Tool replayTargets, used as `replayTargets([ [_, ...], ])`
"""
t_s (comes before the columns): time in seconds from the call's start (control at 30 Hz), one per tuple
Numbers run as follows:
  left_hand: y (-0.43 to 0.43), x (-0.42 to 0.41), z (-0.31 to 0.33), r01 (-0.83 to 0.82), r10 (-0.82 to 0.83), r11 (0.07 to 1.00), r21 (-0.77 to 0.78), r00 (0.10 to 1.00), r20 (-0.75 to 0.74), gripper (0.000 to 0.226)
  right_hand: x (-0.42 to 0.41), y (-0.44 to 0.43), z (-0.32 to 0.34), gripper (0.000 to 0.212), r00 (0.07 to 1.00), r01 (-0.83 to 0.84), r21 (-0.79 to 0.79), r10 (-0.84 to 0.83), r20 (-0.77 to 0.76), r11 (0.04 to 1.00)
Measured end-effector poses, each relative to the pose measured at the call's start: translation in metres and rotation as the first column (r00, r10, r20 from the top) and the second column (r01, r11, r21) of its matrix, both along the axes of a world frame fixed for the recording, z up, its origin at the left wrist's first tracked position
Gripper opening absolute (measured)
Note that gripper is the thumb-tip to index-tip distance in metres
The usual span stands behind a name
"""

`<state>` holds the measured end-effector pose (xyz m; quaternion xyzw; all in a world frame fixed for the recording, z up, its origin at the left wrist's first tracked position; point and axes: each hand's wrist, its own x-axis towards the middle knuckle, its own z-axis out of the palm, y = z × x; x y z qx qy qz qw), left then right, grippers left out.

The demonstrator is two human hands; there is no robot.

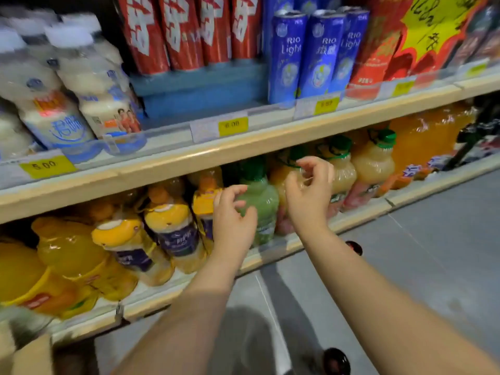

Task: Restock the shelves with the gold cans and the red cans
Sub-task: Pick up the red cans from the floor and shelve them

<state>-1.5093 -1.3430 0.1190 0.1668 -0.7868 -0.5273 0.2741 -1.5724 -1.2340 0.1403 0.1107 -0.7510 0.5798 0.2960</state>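
Observation:
Tall red cans (181, 31) with white characters stand in a row at the back of the upper shelf. No gold can is in view. My left hand (232, 220) hovers in front of a green juice bottle (261, 204) on the lower shelf, fingers curled and apart, holding nothing. My right hand (311, 190) is just to its right, in front of pale orange juice bottles (373, 163), fingers spread and empty. Both arms reach in from the bottom of the frame.
Blue cans (319, 52) stand beside the red ones, white milk bottles (67, 85) on the left. Yellow-capped bottles (167, 228) and orange jugs (67, 250) fill the lower shelf. Price tags line the wooden shelf edge (243, 150). Grey floor lies to the right, and a cardboard box corner (29, 358) shows at bottom left.

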Motion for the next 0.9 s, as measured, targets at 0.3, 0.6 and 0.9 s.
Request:
replayTargets([
  [0.3,0.088,0.044,-0.149,0.598,-0.695,0.705,0.381,0.474,0.541,0.056,0.038,0.136,-0.135,0.01,0.695,-0.433,0.476,-0.052,0.717,0.765],
  [0.6,0.148,0.097,-0.235,0.943,-0.548,0.263,0.206,-0.03,0.836,0.121,0.111,0.26,-0.187,0.037,0.428,-0.429,0.547,-0.372,0.824,0.719],
  [0.9,0.161,0.095,-0.275,0.811,-0.731,0.516,0.276,0.248,0.636,0.062,0.174,0.308,-0.232,0.074,0.228,0.176,0.488,-0.517,0.825,0.855],
])
